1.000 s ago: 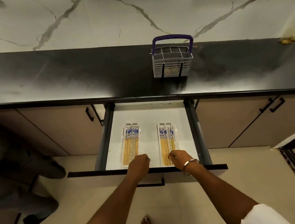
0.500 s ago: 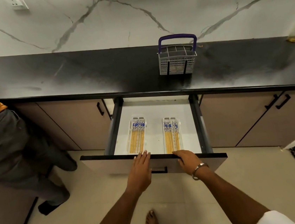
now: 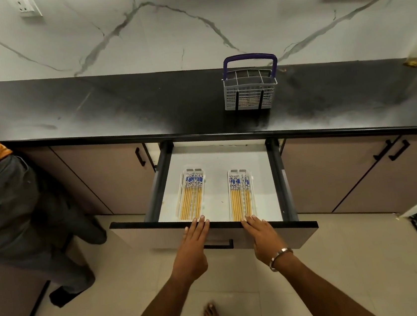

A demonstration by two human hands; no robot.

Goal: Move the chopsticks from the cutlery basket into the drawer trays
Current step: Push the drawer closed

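A white cutlery basket [image 3: 250,93] with a purple handle stands on the black counter; no chopsticks show above its rim. Below it the drawer [image 3: 218,162] is pulled out. Two white trays lie inside, side by side. The left tray [image 3: 191,195] and the right tray [image 3: 241,193] each hold several yellow chopsticks with blue-patterned tops. My left hand [image 3: 193,250] lies flat on the drawer front [image 3: 299,230], fingertips at its top edge near the left tray. My right hand [image 3: 263,237], with a metal bangle at the wrist, lies flat there too. Both hands hold nothing.
The black counter [image 3: 119,111] runs along a marble wall. Closed cabinet doors [image 3: 360,174] with black handles flank the drawer. Another person [image 3: 4,201] stands at the left, close to the cabinets. My bare foot [image 3: 210,313] is on the tiled floor.
My hands left the inside of the drawer and flattened against its front panel. The drawer has slid slightly inward. My view rose and pulled back, and the person at the left came further into view.
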